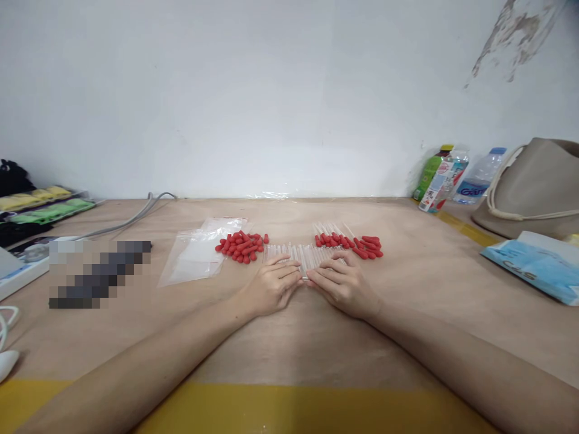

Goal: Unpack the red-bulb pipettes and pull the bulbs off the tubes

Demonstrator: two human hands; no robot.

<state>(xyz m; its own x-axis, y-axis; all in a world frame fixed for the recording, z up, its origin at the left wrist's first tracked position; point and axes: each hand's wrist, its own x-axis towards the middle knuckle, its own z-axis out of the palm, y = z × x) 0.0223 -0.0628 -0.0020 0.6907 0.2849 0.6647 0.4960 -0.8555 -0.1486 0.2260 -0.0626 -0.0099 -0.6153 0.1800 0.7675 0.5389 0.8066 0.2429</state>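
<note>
Clear glass dropper tubes (307, 255) lie side by side in a row at the middle of the table. My left hand (275, 282) rests over the left near end of this row, fingers bent inward, thumb and index finger closed together. From the other side my right hand (344, 283) mirrors it, its fingertips almost touching the left ones. A thin clear glass tube end shows between the fingertips; the rest is hidden. Beyond my left hand lies a heap of red rubber bulbs (242, 246). Droppers with red bulbs (332, 240) lie beyond my right hand.
Clear plastic bags (190, 256) lie left of the bulbs. A blurred dark object (102, 274) and a power strip (27, 274) are farther left. Bottles (436, 175), a beige bag (534, 187) and a blue tissue pack (534, 265) stand or lie at right. A wall closes the back.
</note>
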